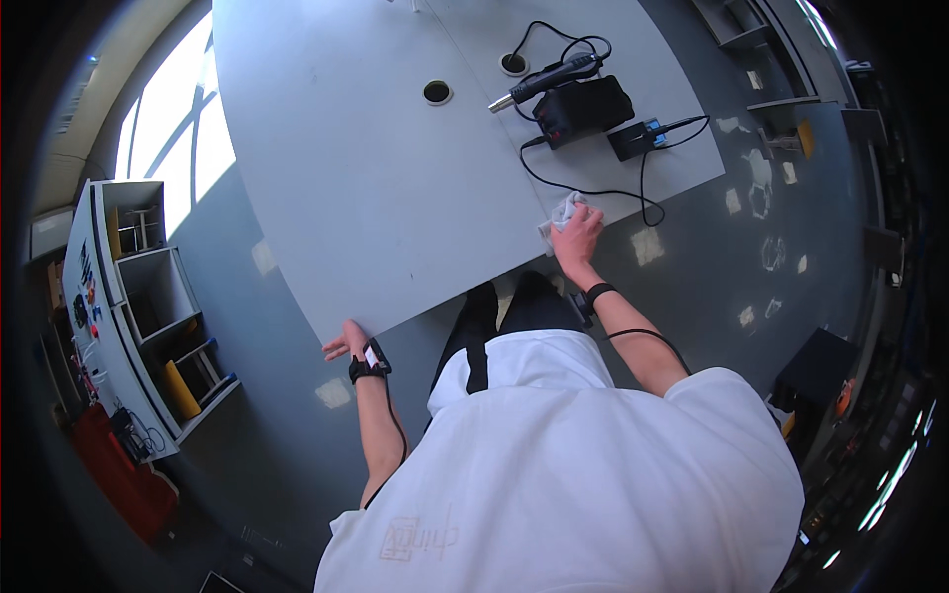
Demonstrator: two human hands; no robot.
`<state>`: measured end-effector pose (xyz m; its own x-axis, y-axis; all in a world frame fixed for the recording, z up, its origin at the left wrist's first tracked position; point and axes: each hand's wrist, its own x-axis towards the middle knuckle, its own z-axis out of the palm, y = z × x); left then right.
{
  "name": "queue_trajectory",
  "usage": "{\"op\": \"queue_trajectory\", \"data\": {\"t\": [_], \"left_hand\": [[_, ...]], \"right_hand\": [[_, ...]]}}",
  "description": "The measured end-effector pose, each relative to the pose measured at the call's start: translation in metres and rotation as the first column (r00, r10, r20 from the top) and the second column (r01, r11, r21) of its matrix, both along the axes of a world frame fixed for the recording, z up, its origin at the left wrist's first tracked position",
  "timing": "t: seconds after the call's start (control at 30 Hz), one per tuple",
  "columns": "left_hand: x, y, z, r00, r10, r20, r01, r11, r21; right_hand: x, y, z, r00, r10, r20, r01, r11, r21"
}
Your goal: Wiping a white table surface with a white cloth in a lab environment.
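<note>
My right hand [578, 242] is closed on a crumpled white cloth [565, 211], which it presses on the white tabletop [395, 188] close to the near edge. A black cable [603, 191] lies just beyond this hand. At the table's near left corner, my left hand [343, 340] has its fingers stretched out and holds nothing. Whether it touches the corner, I cannot tell. Both wrists wear black straps with small devices and cables.
A hot air gun [554, 79] rests on a black box unit [585, 109] at the back right. Beside it sits a small black and blue device [638, 138]. Two round cable holes [437, 93] pierce the tabletop. A shelf unit [158, 287] stands at left.
</note>
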<state>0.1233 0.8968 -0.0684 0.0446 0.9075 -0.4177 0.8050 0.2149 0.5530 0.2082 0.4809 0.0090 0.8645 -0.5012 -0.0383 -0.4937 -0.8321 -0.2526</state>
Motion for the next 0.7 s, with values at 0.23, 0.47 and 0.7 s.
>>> {"op": "queue_trajectory", "data": {"t": [0.23,0.47,0.7], "left_hand": [[-0.004,0.005,0.007,0.991,0.014,0.136,-0.004,0.997,-0.072],[-0.006,-0.022,0.036,0.976,0.073,0.204,-0.026,0.975,-0.222],[-0.041,-0.009,0.022,0.969,-0.021,0.247,0.147,0.852,-0.503]], "right_hand": [[0.009,0.08,-0.011,0.907,0.415,0.079,-0.421,0.903,0.09],[0.012,0.15,-0.018,0.694,0.709,0.126,-0.719,0.673,0.172],[0.021,0.12,-0.015,0.435,0.868,0.239,-0.901,0.421,0.11]]}}
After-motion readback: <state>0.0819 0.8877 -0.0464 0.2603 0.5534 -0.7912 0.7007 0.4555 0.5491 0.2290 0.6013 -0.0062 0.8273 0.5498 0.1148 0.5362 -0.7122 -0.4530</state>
